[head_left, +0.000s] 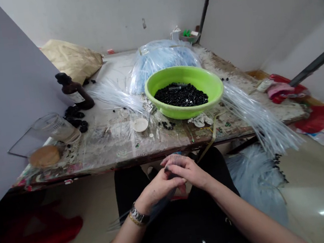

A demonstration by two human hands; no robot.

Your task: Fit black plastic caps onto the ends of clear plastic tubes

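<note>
Both my hands meet over my lap, just below the table's front edge. My left hand (159, 189), with a watch on its wrist, is closed round a bundle of thin clear tubes (133, 217) that trails down to the left. My right hand (188, 170) is closed in a pinch at the bundle's top end, where a small black piece (167, 169) shows at the fingertips. A green bowl (157, 84) holding many small black pieces stands on the table ahead. Clear tubes lie in heaps around it.
A worn table (117, 143) carries a brown bottle (75, 94), a clear measuring jug (57, 128), a small white dish (140, 124), a bagged tube bundle (161, 58) and a tan sack (72, 59). Tubes (261, 120) overhang the right edge. Red bags lie at both sides.
</note>
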